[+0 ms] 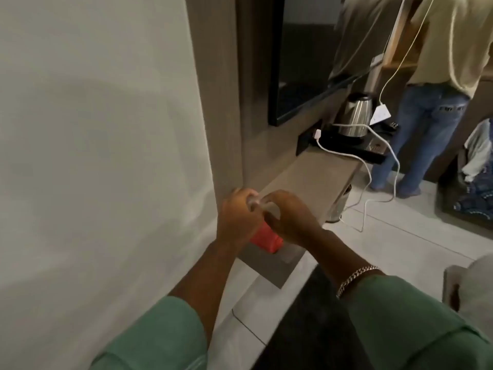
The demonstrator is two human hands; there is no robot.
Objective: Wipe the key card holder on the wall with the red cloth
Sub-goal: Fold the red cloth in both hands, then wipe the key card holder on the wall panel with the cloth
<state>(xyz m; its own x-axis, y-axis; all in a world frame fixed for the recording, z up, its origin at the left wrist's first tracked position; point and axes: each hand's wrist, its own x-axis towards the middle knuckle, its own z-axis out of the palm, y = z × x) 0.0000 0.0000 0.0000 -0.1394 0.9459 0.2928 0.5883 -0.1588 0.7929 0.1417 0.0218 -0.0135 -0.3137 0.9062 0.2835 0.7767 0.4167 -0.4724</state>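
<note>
— What's on the surface (314, 169)?
— A steel kettle (356, 114) at its far end, white cables trailing.
— And the hands?
— Left hand (236, 213) and right hand (289, 218) together pinch something small and blurred above the folded red cloth (266, 240) at the near edge.

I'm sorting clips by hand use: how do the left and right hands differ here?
The left hand is nearer the white wall; the right hand is over the wooden shelf. The right wrist wears a chain bracelet; the left wrist is bare. The red cloth hangs below the hands, which one holds it is unclear. Both meet around a small pale object, and both arms have green sleeves.
</note>
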